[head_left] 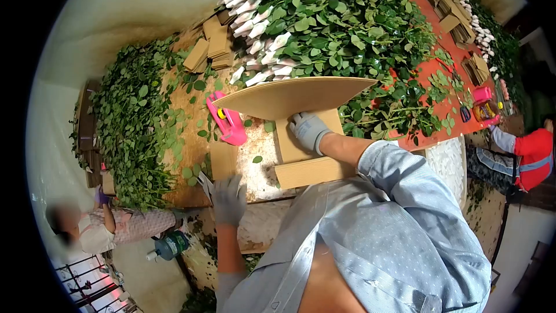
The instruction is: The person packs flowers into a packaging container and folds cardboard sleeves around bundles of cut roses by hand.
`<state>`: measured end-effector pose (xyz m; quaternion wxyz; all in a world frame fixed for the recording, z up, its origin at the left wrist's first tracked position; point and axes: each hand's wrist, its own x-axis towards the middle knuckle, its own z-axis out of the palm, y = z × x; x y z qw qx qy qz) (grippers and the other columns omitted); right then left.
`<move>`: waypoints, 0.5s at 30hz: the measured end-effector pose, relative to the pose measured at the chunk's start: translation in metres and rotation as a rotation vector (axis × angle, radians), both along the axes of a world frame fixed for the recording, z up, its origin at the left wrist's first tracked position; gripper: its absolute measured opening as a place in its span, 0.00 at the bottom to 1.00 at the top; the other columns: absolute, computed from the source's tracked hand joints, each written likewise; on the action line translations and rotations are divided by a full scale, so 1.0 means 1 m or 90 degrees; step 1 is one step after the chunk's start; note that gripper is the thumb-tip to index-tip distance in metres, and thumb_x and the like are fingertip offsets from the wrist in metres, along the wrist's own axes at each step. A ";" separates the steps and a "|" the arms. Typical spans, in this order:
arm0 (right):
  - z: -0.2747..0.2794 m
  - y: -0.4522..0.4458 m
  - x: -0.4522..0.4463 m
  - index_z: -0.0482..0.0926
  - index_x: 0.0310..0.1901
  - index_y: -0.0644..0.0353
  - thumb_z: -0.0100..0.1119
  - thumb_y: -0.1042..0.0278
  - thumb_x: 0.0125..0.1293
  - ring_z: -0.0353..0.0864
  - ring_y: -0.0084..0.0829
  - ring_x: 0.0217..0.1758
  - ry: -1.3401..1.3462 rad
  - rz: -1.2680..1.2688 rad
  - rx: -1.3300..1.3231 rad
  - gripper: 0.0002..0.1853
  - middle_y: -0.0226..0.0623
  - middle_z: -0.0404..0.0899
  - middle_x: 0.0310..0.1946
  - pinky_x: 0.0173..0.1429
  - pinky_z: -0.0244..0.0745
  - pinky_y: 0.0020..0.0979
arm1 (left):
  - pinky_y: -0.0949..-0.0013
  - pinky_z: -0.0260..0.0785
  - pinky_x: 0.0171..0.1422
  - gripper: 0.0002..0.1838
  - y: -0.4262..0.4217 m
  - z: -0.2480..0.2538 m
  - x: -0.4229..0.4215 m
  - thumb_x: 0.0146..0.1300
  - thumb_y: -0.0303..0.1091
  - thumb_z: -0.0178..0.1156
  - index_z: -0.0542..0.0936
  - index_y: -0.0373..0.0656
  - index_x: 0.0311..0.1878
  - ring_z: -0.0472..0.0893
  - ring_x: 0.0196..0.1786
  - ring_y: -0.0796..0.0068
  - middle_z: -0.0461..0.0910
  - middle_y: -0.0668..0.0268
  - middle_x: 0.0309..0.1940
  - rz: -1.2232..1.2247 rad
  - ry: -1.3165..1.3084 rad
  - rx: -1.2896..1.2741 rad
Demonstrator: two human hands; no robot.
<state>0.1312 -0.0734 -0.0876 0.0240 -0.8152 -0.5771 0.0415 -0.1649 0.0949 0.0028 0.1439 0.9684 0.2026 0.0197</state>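
Note:
A folded brown cardboard piece (295, 97) stands on the worktable in front of me, with one panel raised and a strip folded at the near edge. My right hand (310, 131), in a grey glove, presses on its inner panel, fingers bent against the board. To the left, my left hand (229, 198), also gloved and slightly blurred, is at the table's near edge beside a small cardboard strip (223, 161); whether it grips anything is unclear. A pink tape dispenser (231, 127) lies just left of the cardboard.
Leafy stems with white-wrapped heads (260, 35) are piled at the back, near stacked cardboard pieces (217, 40). More stems (130, 122) lie left. A red surface (446, 93) holds scissors (465, 113). People stand at far left (130, 229) and far right (530, 153).

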 end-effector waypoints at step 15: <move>-0.040 0.017 -0.001 0.87 0.43 0.59 0.53 0.63 0.66 0.85 0.49 0.49 -0.036 -0.013 0.159 0.14 0.49 0.87 0.43 0.53 0.77 0.50 | 0.53 0.64 0.74 0.28 -0.026 0.014 0.297 0.75 0.49 0.52 0.73 0.39 0.69 0.73 0.70 0.45 0.73 0.45 0.68 -0.378 0.142 -0.198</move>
